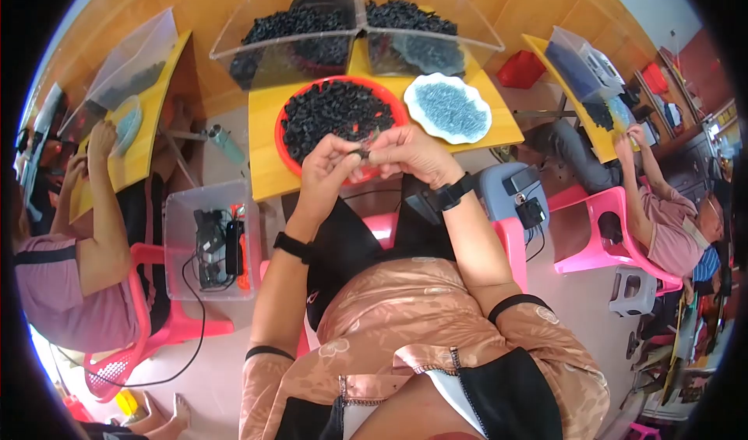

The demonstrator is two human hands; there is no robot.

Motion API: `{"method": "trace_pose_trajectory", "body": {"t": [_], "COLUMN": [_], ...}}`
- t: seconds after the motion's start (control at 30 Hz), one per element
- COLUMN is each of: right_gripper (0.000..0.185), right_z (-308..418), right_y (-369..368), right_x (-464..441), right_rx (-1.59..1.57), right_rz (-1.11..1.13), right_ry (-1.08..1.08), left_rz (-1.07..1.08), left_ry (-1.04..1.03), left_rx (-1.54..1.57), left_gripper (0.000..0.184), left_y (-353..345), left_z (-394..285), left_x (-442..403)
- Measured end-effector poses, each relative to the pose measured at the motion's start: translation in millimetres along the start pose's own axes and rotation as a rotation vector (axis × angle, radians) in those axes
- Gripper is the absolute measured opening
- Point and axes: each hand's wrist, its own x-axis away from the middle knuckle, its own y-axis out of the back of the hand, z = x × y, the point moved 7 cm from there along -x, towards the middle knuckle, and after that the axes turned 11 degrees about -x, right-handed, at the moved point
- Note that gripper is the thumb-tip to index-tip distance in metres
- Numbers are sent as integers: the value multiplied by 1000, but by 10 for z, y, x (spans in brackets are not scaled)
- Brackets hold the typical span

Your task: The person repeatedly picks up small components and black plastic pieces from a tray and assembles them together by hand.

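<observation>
My left hand (pixel 327 163) and my right hand (pixel 411 155) meet over the near rim of a red basin (pixel 285 146), fingers pinched together. Between the fingertips is a small dark piece (pixel 361 153), too small to identify. Many small black pieces (pixel 331 117) fill the basin; their kind cannot be made out. To the right of the basin, a white scalloped plate (pixel 417 121) carries a heap of small bluish, clear-looking pieces (pixel 453 108). Both wrists wear black bands.
Two clear bins (pixel 234 54) of black pieces stand at the back of the yellow table (pixel 269 177). A clear box (pixel 178 241) with electronics and cables is on the left, a blue-grey stool (pixel 495 195) on the right. People sit at side tables on pink chairs (pixel 576 214).
</observation>
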Motion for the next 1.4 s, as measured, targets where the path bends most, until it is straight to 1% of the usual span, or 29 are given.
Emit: {"method": "trace_pose_trajectory", "body": {"t": [0.07,0.17,0.2,0.3,0.37,0.43,0.6,0.73,0.83,0.93,1.03,1.13,1.23,1.33,1.4], "right_gripper": [11,9,10,11,12,13,13,14,15,13,10,9,8,9,11], "right_z": [8,-56,-163,-205,-64,-2,-50,-57,-5,9,-16,-45,-10,-13,-17], "right_y": [42,131,175,65,-37,-26,-98,-128,-193,-227,-182,-155,-230,-300,-357], "right_x": [5,-16,-58,-24,-12,-38,-88,-114,-98,-85,-109,-119,-119,-130,-115], "right_rx": [3,94,33,-134,-98,49,-30,-14,30,55,149,159,206,231,274], "right_rz": [-22,-55,4,65,48,-27,-18,-32,-39,-70,-84,-106,-73,-93,-106], "right_ry": [1,-10,-15,-1,39,70,109,172,260,307,323,348,384,398,422], "left_rz": [1,33,6,-60,-90,-99,-96,-165,-192,-207,-193,-202,-205,-234,-266], "left_ry": [0,72,41,39,4,-12,24,13,-7,-26,-60,-39,-18,8,6], "left_rx": [-23,-90,-110,-85,-63,-28,75,114,129,89,37,46,52,-22,0], "left_gripper": [10,10,9,10,12,12,13,13,13,13,11,12,12,12,12], "left_y": [-46,-135,-132,-121,-103,-49,10,27,28,46,45,36,47,107,140], "left_z": [-23,-50,-47,-109,-129,-100,-13,-11,-35,-41,5,27,21,-43,-14], "left_x": [5,53,43,24,8,-9,-12,2,9,14,8,12,-2,4,6]}}
